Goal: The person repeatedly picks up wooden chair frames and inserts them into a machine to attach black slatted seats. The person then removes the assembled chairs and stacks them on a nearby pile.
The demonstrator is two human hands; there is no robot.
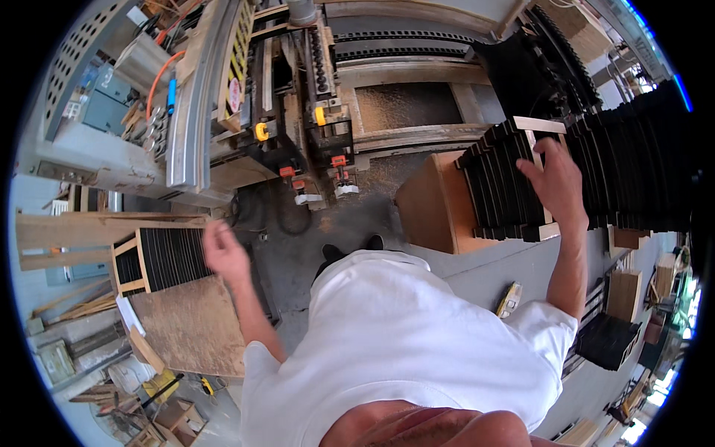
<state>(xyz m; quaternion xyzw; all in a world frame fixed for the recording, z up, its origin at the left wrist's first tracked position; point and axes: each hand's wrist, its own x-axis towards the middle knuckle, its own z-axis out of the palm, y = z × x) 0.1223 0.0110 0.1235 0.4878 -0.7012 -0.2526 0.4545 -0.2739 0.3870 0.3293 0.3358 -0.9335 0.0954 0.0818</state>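
My right hand is over a long row of thin black panels standing on edge at the right. Thumb and fingers are apart with nothing between them, next to a pale wooden frame piece that shows among the panels. My left hand is at the right end of a smaller row of black panels, which has a pale wood frame at its left end. Its fingers are blurred and partly curled, so their grip is unclear; nothing shows in them.
Ahead is a woodworking machine with rails and red-and-white clamps. A brown wooden box supports the right row's near end. A worn board lies beside the left row. More black panels sit low at the right.
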